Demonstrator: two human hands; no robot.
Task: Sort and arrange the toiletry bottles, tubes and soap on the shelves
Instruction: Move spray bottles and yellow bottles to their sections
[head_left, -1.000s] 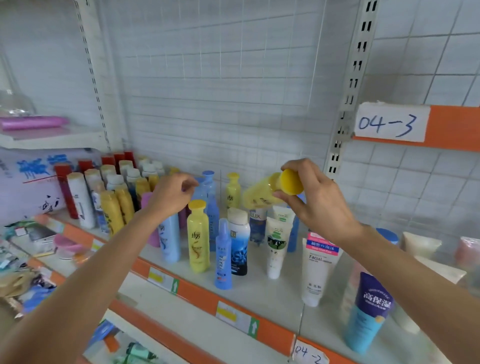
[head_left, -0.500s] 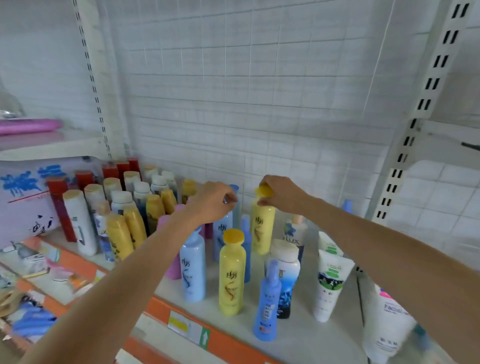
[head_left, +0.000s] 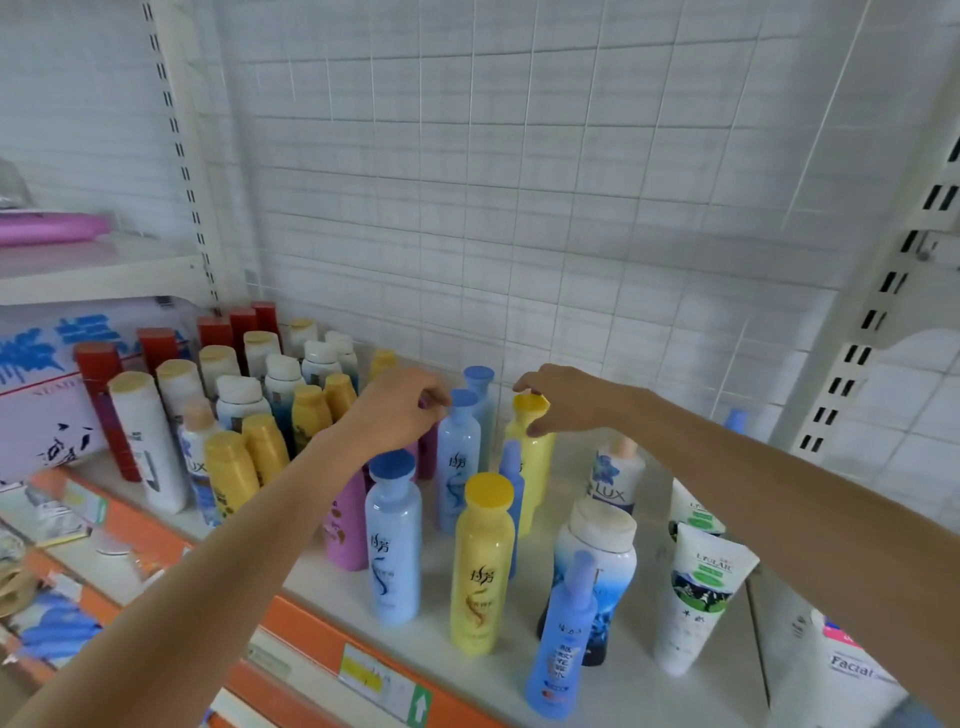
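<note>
Right hand (head_left: 563, 400): grip pinching cap of upright yellow bottle (head_left: 532, 452), standing mid-shelf (head_left: 623, 691) behind blue bottle (head_left: 457, 462). Left hand (head_left: 400, 410): grip curled on purple bottle (head_left: 427, 447), mostly hidden.

White shelf (head_left: 623, 691), orange front edge, upright bottles (head_left: 483, 566), tubes (head_left: 696, 597)
</note>
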